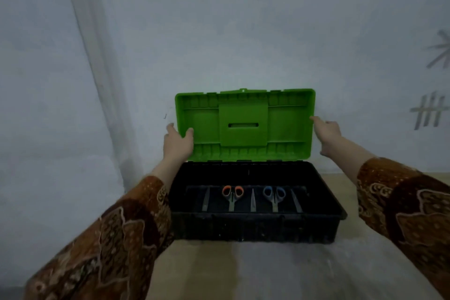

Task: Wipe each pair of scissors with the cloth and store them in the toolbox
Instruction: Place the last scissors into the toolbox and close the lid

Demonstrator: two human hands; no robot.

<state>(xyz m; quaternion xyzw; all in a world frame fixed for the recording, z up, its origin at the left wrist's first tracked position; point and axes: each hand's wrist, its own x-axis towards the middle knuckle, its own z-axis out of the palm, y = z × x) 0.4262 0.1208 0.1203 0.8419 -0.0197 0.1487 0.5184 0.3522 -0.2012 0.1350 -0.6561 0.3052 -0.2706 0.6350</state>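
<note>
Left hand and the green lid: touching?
Touching. The head view shows the left hand at the green lid's left edge, thumb pressed on its inner face.

Probably a plain room in a home: bare pale wall with tape marks, light curtain at left, toolbox on a beige surface.

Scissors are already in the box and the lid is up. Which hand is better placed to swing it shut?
Left, probably. The left hand already grips the green lid at its left edge, thumb on the inner face. The right hand is open beside the right edge, fingertips barely reaching it.
</note>
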